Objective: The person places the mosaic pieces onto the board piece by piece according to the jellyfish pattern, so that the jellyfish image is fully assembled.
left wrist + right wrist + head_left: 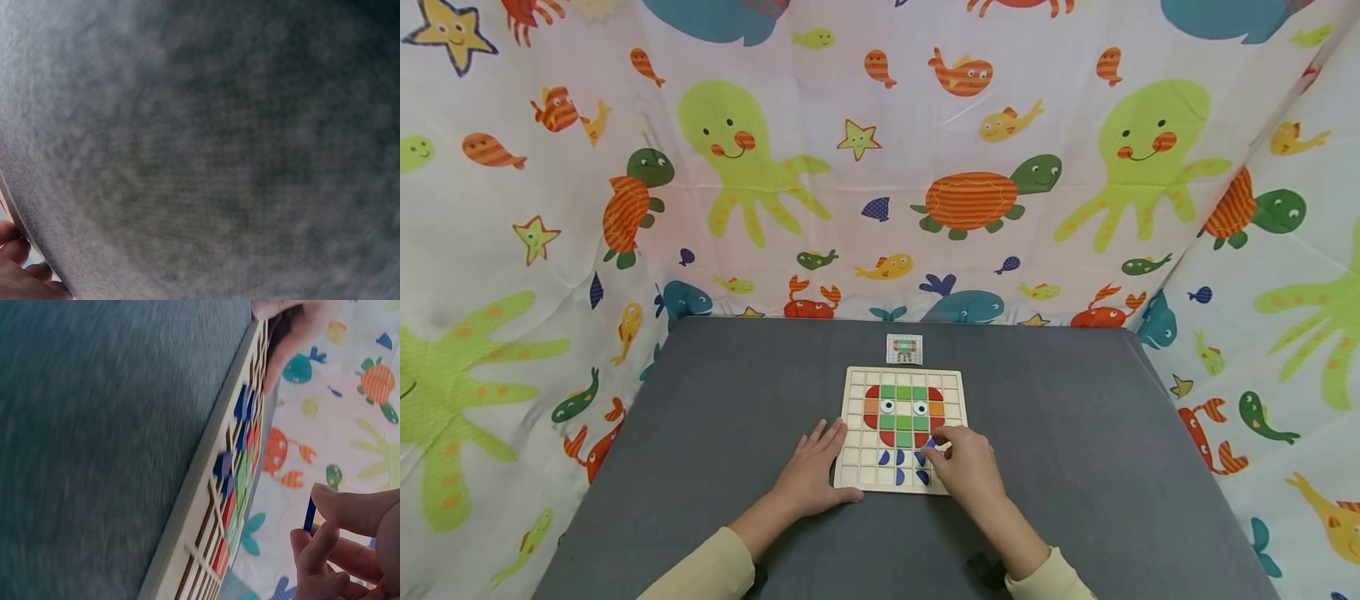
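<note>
A square wooden grid board point(857, 467) lies on the table, with a face pattern of red, green and orange tiles point(904, 423) and two round eye pieces. Below the face sit several blue pieces point(900, 477), some shaped like half discs. My left hand point(812, 471) rests at the board's left edge, fingers extended and thumb by the lower corner. Over the lower right of the board, my right hand point(972, 471) pinches a blue piece point(309, 514) between thumb and fingertip. The right wrist view shows that piece edge-on, above the board. Only fingertips point(19, 262) of a hand appear in the left wrist view.
A small picture card point(904, 349) with a similar pattern lies just beyond the board's far edge. Grey cloth point(760, 392) covers the table. A curtain point(850, 225) printed with sea animals hangs behind it and along both sides.
</note>
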The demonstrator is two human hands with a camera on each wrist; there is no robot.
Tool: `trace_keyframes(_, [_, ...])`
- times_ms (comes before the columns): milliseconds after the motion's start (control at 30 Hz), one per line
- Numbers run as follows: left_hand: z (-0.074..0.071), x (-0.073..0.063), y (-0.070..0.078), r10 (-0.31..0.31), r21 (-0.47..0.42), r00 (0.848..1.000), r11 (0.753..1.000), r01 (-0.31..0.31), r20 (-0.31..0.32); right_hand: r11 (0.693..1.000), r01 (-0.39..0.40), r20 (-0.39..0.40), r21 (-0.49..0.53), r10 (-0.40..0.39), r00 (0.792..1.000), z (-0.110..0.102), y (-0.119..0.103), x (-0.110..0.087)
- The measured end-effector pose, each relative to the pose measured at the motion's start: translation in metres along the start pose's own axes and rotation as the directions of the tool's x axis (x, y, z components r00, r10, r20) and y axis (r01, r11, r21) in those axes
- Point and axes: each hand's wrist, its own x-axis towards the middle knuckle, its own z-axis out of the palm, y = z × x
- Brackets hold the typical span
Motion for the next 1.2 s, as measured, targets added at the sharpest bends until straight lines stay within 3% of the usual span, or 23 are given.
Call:
trace_keyframes(467, [0.000, 0.001, 0.000, 0.012, 0.003, 1.000, 1.000, -0.012, -0.022, 0.995, 0.089, 0.094, -0.035, -0.085, 0.992, 0.037, -0.028, -0.003])
trace_keyframes(733, [0.000, 0.001, -0.002, 0.022, 0.006, 0.999, 1.000, -0.022, -0.026, 0.985, 0.130, 0.148, -0.111, -0.113, 0.983, 0.051, -0.038, -0.005])
trace_keyframes(933, [-0.002, 0.000, 0.000, 0.022, 0.006, 1.000, 1.000, -0.022, -0.016, 0.973, 0.164, 0.147, -0.165, -0.140, 0.979, 0.057, -0.040, -0.008])
trace_keyframes(1200, [-0.002, 0.001, 0.000, 0.018, -0.003, 1.000, 1.000, -0.018, -0.016, 0.971, 0.183, 0.181, -0.156, -0.154, 0.971, 0.057, -0.043, -0.007])
